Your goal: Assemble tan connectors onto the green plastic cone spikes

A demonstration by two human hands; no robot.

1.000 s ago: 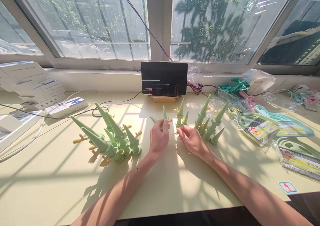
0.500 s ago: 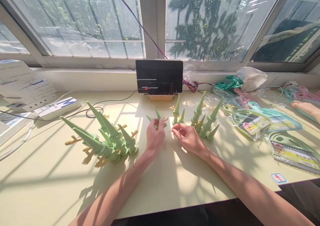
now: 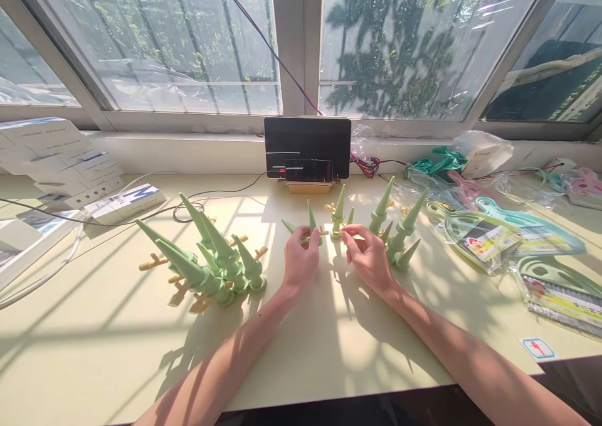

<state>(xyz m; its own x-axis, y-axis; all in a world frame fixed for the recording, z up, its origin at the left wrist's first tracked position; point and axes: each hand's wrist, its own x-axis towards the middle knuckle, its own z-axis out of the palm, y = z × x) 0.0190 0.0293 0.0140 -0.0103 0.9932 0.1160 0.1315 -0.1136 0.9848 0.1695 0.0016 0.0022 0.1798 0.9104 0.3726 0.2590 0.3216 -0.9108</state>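
My left hand [image 3: 301, 258] is closed round the base of a small pale green spiked piece [image 3: 311, 216], its points standing up past the fingers and a tan peg sticking out to the right. My right hand [image 3: 369, 256] is pinched just to the right of it; anything between the fingertips is too small or hidden to tell. Behind the right fingertips a green spire [image 3: 337, 211] with tan pegs stands upright. More green spires [image 3: 404, 228] stand right beside and behind that hand. On the left is a larger cluster of green spires with tan pegs [image 3: 219, 256].
A tablet [image 3: 308, 140] and a phone [image 3: 308, 170] lean on a small stand by the window. White boxes [image 3: 125, 203] and cables lie at left. Bagged dustpan-like plastic items [image 3: 555, 288] and a sticker [image 3: 538, 348] lie at right, near the table's front edge.
The view has shifted, so everything sits slightly further right. The spike in my left hand is more upright. The thin bit at my right fingertips no longer shows. Another person's hand has left the right edge.
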